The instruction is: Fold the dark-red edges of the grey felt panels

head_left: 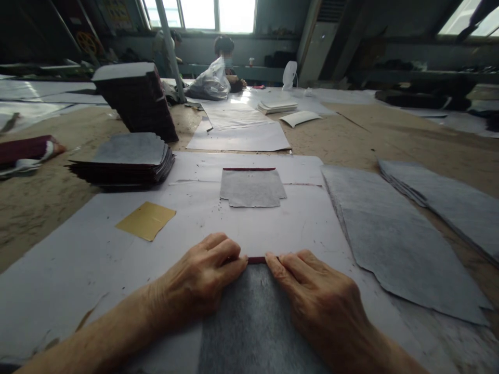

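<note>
At 6 o'clock, near edge of worktop: left hand and right hand lie palm-down on a grey sheet, fingertips nearly meeting at its far edge. Both press flat, fingers together, onto a narrow maroon strip folded over that edge; nothing pinched or lifted. Step in hand, prob.: creasing the maroon border down onto the grey sheet. Next move calls for even pressure run outward along the fold, sheet kept square.

12 o'clock, just beyond: a finished-looking grey piece w/ maroon top edge, on white backing paper. 10 o'clock: gold card; further, stack of grey-faced pieces. 2–3 o'clock: large grey sheets. Far end, 12 o'clock: another person seated.
</note>
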Demonstrator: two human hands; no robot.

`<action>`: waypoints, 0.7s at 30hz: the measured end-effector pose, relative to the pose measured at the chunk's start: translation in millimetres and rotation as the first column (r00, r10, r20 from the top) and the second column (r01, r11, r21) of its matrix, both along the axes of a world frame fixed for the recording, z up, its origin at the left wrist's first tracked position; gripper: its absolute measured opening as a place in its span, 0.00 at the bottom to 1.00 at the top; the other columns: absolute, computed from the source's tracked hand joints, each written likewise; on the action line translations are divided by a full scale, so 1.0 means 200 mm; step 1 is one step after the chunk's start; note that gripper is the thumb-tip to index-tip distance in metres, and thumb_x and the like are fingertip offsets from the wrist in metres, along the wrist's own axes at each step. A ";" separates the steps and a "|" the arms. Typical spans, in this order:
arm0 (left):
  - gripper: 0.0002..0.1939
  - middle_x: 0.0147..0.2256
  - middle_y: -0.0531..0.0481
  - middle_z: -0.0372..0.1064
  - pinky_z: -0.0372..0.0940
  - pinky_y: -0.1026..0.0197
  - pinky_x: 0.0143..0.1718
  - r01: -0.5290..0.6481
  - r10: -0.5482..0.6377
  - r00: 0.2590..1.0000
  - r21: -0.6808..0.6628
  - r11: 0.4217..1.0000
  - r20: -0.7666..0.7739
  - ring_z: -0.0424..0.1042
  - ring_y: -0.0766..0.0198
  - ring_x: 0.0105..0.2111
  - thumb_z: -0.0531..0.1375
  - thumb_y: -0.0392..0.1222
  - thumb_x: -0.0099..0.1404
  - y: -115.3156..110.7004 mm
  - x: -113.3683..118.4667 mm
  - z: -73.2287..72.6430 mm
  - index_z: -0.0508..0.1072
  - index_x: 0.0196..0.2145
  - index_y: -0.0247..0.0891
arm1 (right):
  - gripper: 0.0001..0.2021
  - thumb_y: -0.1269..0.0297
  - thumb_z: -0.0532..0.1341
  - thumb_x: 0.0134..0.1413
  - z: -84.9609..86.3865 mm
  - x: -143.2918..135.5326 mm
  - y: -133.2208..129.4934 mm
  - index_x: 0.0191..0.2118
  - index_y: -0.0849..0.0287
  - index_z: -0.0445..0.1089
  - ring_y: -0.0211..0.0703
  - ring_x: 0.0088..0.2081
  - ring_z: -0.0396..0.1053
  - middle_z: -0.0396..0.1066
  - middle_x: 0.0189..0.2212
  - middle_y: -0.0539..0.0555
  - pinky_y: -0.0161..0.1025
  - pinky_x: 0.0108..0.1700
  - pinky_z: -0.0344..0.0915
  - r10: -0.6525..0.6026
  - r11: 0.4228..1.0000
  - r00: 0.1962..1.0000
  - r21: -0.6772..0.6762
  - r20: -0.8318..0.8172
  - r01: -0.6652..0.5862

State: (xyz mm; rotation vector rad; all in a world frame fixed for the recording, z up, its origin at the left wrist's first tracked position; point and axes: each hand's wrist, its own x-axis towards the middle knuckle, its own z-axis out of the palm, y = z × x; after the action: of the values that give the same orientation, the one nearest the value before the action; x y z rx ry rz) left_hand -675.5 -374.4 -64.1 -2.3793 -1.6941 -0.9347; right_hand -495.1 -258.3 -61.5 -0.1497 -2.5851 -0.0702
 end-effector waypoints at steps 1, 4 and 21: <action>0.15 0.31 0.45 0.62 0.63 0.60 0.32 -0.002 0.002 1.000 0.001 1.000 0.001 0.58 0.64 0.31 0.49 0.22 0.57 0.00 0.00 0.00 0.68 0.40 0.29 | 0.16 0.78 0.46 0.57 0.01 0.00 0.00 0.41 0.68 0.70 0.42 0.29 0.64 0.69 0.27 0.54 0.37 0.29 0.65 0.014 1.000 1.000 0.024 0.009 -0.014; 0.14 0.30 0.45 0.61 0.63 0.60 0.31 -0.013 0.013 1.000 0.006 1.000 0.022 0.57 0.64 0.31 0.48 0.22 0.57 0.01 0.01 0.01 0.69 0.37 0.29 | 0.17 0.80 0.46 0.54 0.04 -0.03 -0.01 0.37 0.69 0.72 0.43 0.28 0.64 0.69 0.26 0.56 0.38 0.27 0.64 0.025 0.990 0.998 0.135 0.060 -0.033; 0.14 0.32 0.46 0.63 0.65 0.62 0.31 -0.075 0.077 0.995 -0.031 0.997 0.063 0.62 0.66 0.31 0.49 0.24 0.60 -0.13 -0.07 0.00 0.67 0.42 0.31 | 0.15 0.77 0.47 0.57 0.01 -0.12 -0.02 0.42 0.68 0.70 0.39 0.27 0.61 0.66 0.25 0.53 0.37 0.28 0.61 0.199 0.978 0.979 -0.051 -0.032 -0.201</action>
State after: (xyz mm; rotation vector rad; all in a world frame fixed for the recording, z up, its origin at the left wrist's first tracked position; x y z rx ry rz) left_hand -690.0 -400.0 -64.2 -2.3075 -1.8188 -0.9915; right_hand -519.9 -263.1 -59.7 0.0900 -2.5615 0.0749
